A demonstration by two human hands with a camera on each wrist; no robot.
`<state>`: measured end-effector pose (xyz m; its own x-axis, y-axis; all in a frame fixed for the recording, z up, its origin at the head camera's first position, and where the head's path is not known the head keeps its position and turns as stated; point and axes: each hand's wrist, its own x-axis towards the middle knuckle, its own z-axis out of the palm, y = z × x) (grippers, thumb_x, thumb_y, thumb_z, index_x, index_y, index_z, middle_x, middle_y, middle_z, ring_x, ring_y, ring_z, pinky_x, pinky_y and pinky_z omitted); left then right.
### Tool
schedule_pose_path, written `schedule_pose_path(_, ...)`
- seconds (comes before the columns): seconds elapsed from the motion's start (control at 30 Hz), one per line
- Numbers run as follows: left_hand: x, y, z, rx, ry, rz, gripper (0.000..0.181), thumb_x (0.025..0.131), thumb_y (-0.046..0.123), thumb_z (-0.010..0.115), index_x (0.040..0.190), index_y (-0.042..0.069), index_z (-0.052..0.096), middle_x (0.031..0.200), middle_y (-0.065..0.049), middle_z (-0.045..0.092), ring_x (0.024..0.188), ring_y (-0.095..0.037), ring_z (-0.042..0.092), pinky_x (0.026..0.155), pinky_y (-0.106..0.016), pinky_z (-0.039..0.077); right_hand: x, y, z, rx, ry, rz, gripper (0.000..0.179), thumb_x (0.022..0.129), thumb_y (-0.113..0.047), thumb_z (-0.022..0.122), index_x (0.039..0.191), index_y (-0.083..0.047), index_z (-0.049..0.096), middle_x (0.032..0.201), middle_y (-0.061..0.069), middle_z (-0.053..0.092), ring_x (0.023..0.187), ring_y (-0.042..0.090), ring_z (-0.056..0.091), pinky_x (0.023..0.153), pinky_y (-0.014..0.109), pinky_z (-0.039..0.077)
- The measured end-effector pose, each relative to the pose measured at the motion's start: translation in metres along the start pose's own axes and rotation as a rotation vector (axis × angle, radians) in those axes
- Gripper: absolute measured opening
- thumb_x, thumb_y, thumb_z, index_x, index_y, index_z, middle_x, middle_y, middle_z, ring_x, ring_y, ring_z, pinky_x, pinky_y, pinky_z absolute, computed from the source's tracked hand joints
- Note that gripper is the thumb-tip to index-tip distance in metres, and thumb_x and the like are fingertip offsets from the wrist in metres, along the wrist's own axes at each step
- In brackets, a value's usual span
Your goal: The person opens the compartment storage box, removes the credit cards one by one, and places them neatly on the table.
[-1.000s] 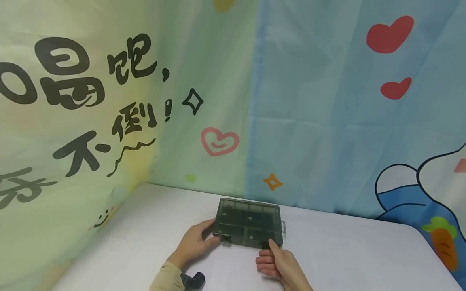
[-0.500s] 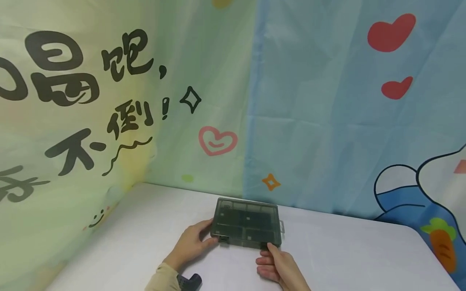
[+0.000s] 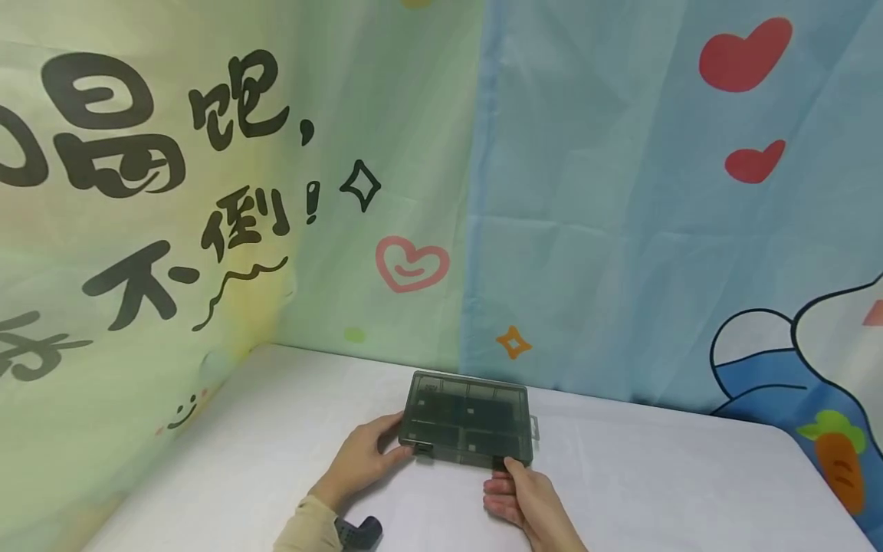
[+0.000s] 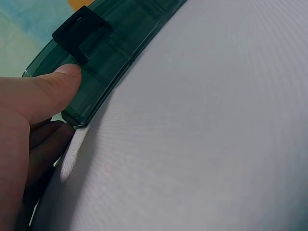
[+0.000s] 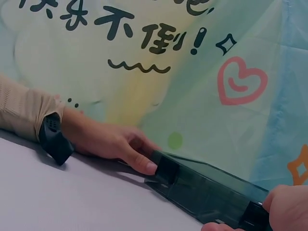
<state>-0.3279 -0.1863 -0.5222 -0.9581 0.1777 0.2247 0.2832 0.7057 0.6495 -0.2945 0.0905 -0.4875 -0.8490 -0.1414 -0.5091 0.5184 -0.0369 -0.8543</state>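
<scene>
A dark, see-through plastic storage box [image 3: 465,418] with a divided inside lies lid down on the white table. Its front carries two black latches, the left one [image 4: 79,33] plain in the left wrist view. My left hand [image 3: 366,460] grips the front left corner, thumb on the front wall beside that latch and fingers round the side. At the front right corner my right hand [image 3: 531,498] pinches the box, its thumb over the right latch [image 5: 255,214] and the other fingers curled low by the front edge. The right latch is mostly hidden behind the thumb.
The white table [image 3: 655,483] runs back to a printed cloth backdrop [image 3: 572,192] close behind the box. A small hanging loop [image 3: 534,428] juts from the box's right side. A dark wrist device [image 3: 359,531] sits below my left sleeve.
The head view has shifted slightly. Both hands and the storage box keep nearly the same places, and both latches look unchanged.
</scene>
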Motion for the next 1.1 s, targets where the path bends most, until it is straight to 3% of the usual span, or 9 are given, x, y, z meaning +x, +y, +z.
schedule_pose_path(0.2, 0.0011, 0.0014, 0.0005, 0.016, -0.001, -0.015, 0.068, 0.081, 0.052, 0.065, 0.135, 0.012, 0.053, 0.132, -0.007, 0.060, 0.123, -0.027, 0.056, 0.106, -0.047, 0.042, -0.0006, -0.0043, -0.0018, -0.001, 0.012, 0.044, 0.050, 0.103, -0.034, 0.034, 0.122, 0.010, 0.048, 0.083, 0.002, 0.064, 0.070, 0.011, 0.068, 0.068, 0.026, 0.059)
schedule_pose_path(0.37, 0.0020, 0.0011, 0.0010, 0.009, -0.009, -0.024, 0.068, 0.083, 0.052, 0.063, 0.136, 0.012, 0.052, 0.132, -0.005, 0.060, 0.124, -0.025, 0.055, 0.107, -0.045, 0.042, -0.0020, -0.0077, -0.0002, -0.019, 0.056, 0.033, 0.054, 0.100, -0.039, 0.037, 0.124, 0.007, 0.050, 0.083, 0.001, 0.059, 0.068, 0.010, 0.065, 0.064, 0.026, 0.058)
schedule_pose_path(0.67, 0.0023, 0.0008, 0.0006, 0.016, -0.010, -0.036, 0.066, 0.082, 0.050, 0.065, 0.135, 0.013, 0.052, 0.132, -0.005, 0.060, 0.124, -0.026, 0.055, 0.108, -0.046, 0.041, -0.0029, -0.0059, 0.0022, 0.045, 0.028, 0.006, 0.046, 0.098, -0.031, 0.037, 0.119, 0.008, 0.049, 0.079, -0.001, 0.061, 0.064, 0.006, 0.065, 0.060, 0.020, 0.057)
schedule_pose_path(1.1, 0.0014, 0.0017, 0.0016, 0.027, -0.002, -0.046, 0.062, 0.082, 0.048, 0.065, 0.134, 0.015, 0.054, 0.129, -0.003, 0.062, 0.123, -0.025, 0.056, 0.107, -0.046, 0.042, -0.0021, -0.0075, -0.0019, 0.034, 0.016, 0.047, 0.034, 0.095, -0.027, 0.039, 0.105, 0.004, 0.053, 0.070, -0.003, 0.060, 0.058, 0.003, 0.060, 0.057, 0.019, 0.054)
